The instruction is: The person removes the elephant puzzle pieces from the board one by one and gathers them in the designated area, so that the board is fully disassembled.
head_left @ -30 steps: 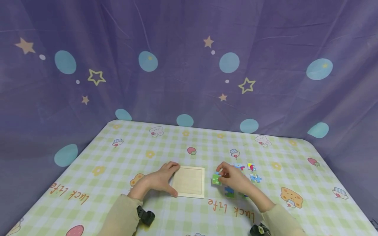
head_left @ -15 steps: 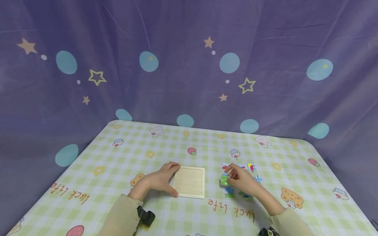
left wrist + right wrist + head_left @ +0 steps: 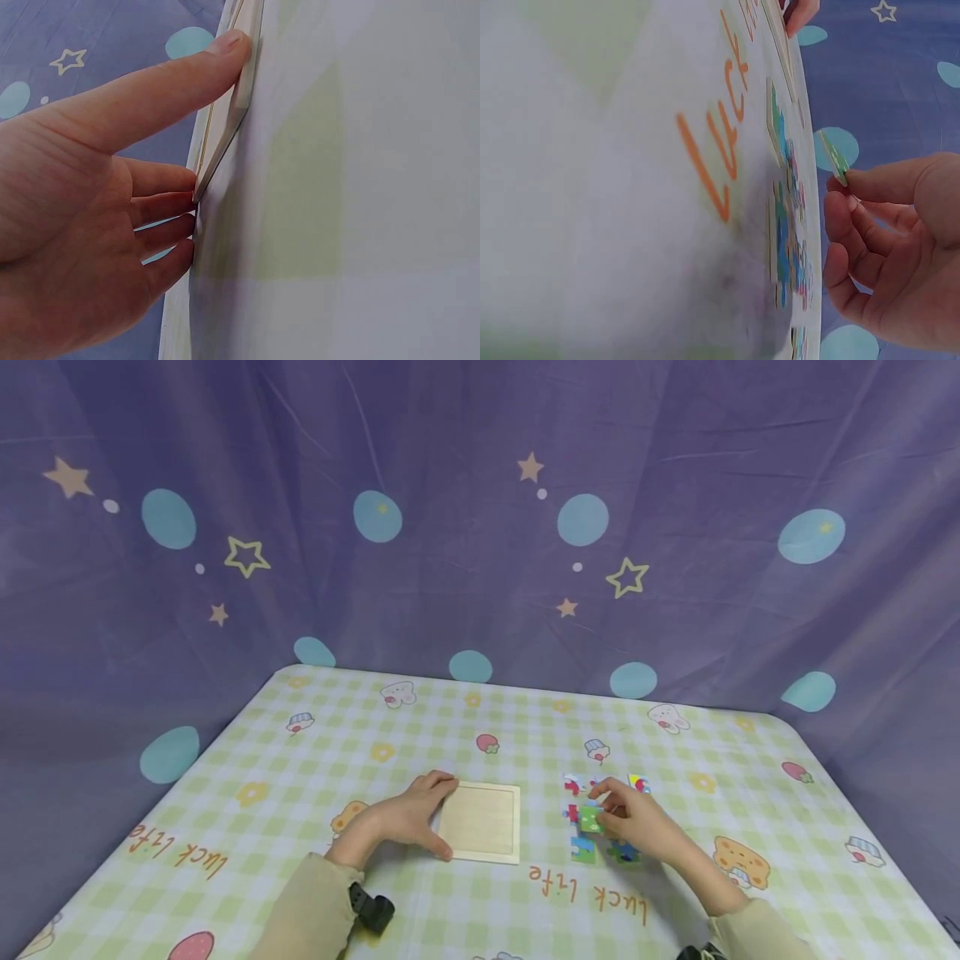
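A square wooden puzzle tray point(image 3: 480, 822) lies flat on the table, its bare inside showing. My left hand point(image 3: 411, 814) grips its left side, thumb at the near corner and fingers at the far one; the left wrist view shows the thumb point(image 3: 225, 49) against the tray's rim. Between thumb and fingertips, my right hand point(image 3: 637, 818) pinches a green jigsaw piece point(image 3: 590, 819), held above the table in the right wrist view. Under and around this hand lie several loose jigsaw pieces, among them a blue-green one point(image 3: 582, 849) and a yellow-cornered one point(image 3: 638, 783). The hand partly covers some.
A green-checked cloth with printed drawings covers the table point(image 3: 420, 910). Behind it hangs a purple curtain point(image 3: 480, 602) with stars and blue balloons. A black wrist band point(image 3: 371, 908) sits on the left sleeve.
My right hand has moved right with the green jigsaw piece, from left of the loose pieces to over them, uncovering pieces on the left. My left hand stays on the puzzle tray.
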The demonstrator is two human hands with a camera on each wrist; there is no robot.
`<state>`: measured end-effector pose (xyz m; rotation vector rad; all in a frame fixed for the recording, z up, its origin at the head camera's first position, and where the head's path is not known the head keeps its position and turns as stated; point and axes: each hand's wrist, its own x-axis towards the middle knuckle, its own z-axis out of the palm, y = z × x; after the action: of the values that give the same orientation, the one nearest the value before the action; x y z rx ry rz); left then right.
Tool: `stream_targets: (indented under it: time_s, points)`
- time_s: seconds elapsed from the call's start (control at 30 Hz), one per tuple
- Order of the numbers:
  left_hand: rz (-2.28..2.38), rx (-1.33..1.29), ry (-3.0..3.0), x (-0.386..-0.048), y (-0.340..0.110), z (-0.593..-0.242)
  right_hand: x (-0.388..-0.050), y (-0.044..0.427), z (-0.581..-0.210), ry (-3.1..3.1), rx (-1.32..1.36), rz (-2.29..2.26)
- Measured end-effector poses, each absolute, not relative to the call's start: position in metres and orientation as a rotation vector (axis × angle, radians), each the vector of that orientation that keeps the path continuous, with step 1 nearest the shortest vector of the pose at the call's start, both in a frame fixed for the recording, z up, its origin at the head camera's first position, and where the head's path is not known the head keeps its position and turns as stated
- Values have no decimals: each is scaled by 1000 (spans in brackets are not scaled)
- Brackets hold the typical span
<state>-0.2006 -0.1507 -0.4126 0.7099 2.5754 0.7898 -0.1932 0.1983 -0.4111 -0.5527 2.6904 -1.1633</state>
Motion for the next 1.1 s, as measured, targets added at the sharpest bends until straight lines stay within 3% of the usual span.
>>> stream_targets:
  time_s: [1.1]
  points:
    - [802,728,2567,-201,-152,-413,-180,255,-416,2759,-396,-1102]
